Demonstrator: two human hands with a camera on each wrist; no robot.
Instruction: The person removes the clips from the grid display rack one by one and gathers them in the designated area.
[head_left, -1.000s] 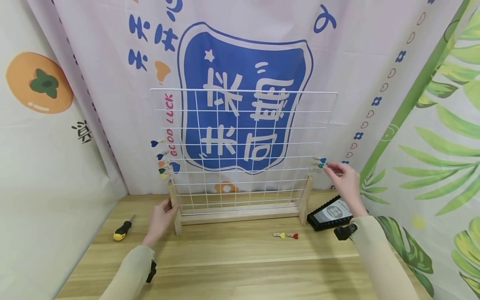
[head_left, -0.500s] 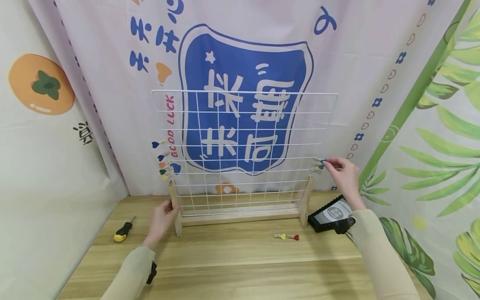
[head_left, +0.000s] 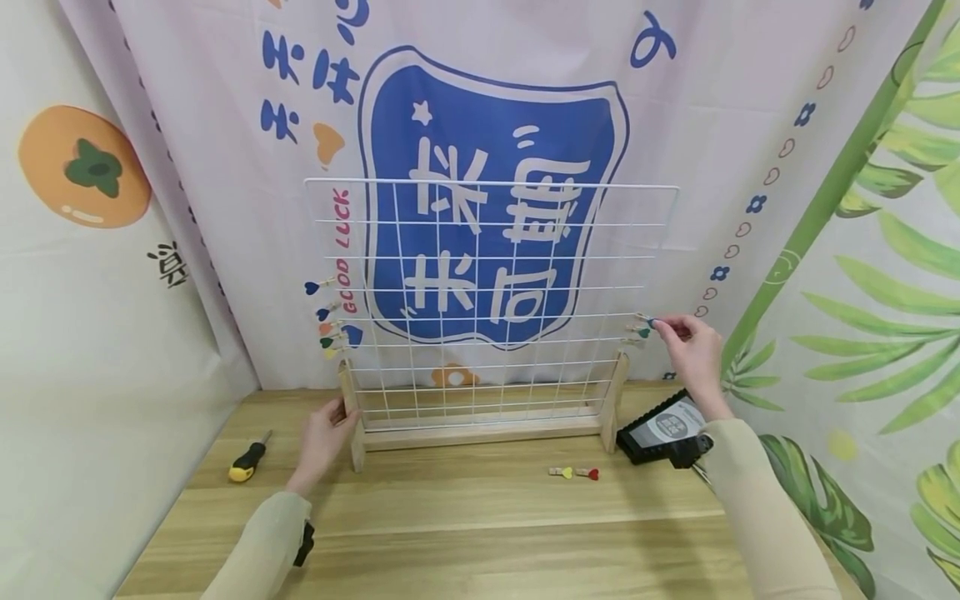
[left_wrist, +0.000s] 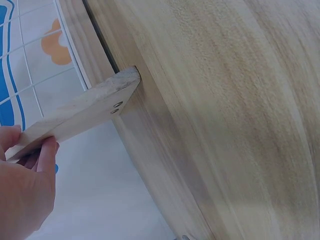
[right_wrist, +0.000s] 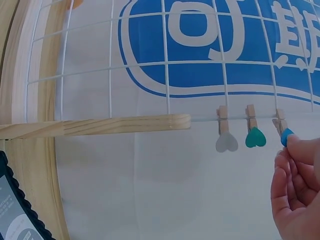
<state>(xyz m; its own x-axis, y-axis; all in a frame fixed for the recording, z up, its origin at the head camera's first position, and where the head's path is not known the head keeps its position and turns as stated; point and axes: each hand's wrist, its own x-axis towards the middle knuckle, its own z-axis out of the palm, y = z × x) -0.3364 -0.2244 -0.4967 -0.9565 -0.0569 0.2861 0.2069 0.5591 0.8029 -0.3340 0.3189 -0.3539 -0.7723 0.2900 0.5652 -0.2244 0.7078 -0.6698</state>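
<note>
A white wire grid (head_left: pixel 487 292) is standing upright in a wooden base (head_left: pixel 480 433) at the far side of the wooden table (head_left: pixel 480 533), in front of a printed cloth backdrop (head_left: pixel 225 100). A yellow-and-black screwdriver (head_left: pixel 246 461) is lying at the left, near the left hand. A black device (head_left: pixel 663 433) is sitting at the right, beside the base's right post. Nothing is blocking the grid's right edge, where the right hand is working.

The right hand (head_left: pixel 688 350) is pinching the blue heart clip (right_wrist: pixel 284 132) on the grid's right edge, with thumb and fingertips closed on its heart end. Just left of it in the right wrist view, a green heart clip (right_wrist: pixel 254 134) and a grey heart clip (right_wrist: pixel 226 136) are hanging on the same wire.

The left hand (head_left: pixel 324 437) is gripping the base's left post (left_wrist: pixel 75 117), fingers curled around the wood.

Count: three clips on the right edge; five clips (head_left: pixel 324 321) seeming to be clipped on the left edge; two loose clips (head_left: pixel 573 472), yellow and red, lying on the table near the base.
</note>
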